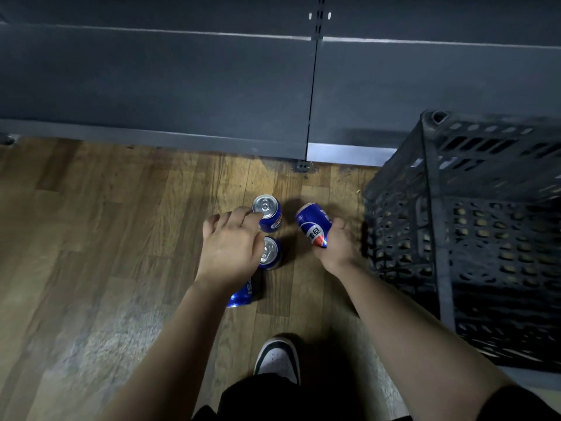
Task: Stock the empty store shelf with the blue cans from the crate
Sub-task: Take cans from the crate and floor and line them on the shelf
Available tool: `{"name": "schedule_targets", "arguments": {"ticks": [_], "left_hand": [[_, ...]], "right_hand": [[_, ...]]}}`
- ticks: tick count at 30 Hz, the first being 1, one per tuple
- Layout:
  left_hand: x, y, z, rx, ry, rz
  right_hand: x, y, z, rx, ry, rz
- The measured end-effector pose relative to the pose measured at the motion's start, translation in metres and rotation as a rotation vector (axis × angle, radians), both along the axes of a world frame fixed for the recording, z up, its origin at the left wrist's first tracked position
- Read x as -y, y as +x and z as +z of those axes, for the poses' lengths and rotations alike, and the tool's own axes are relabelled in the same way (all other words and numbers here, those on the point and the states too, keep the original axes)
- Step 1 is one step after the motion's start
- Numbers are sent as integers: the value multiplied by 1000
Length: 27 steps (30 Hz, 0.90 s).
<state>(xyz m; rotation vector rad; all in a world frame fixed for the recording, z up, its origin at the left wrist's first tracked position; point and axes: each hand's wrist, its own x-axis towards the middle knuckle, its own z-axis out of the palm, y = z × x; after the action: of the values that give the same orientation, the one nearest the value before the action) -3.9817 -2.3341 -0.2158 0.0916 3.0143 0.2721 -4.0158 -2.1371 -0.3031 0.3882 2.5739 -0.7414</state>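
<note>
Two blue cans stand upright on the wooden floor, the far can (pixel 267 213) and the near can (pixel 270 253). My left hand (pixel 230 247) hovers over them with fingers spread, its fingertips touching the far can's silver top. It partly covers the near can. A third blue can (pixel 243 294) shows below my left wrist, mostly hidden. My right hand (pixel 337 247) grips a tilted blue can (pixel 312 224) just right of the standing pair. The dark grey shelf (pixel 182 86) runs across the top, bare of cans.
A dark perforated plastic crate (pixel 449 214) stands on the floor at the right, close to my right hand; its inside is not visible. The shelf's base rail (pixel 343 153) meets the floor behind the cans. My white shoe (pixel 277 360) is below.
</note>
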Motion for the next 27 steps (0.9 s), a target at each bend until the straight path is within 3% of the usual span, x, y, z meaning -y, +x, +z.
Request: {"name": "schedule_targets", "arguments": {"ticks": [8,20,27], "left_hand": [[-3,-7,125,39,28,-10],[-39,-31,440,-141,2,-125],[-81,-47,591,-274,21,-205]], "right_hand": [[-6,4,135,-113,-48,82],[-71,-5,468,-202,-111,7],[-116,-17,638,-303,-116,66]]}}
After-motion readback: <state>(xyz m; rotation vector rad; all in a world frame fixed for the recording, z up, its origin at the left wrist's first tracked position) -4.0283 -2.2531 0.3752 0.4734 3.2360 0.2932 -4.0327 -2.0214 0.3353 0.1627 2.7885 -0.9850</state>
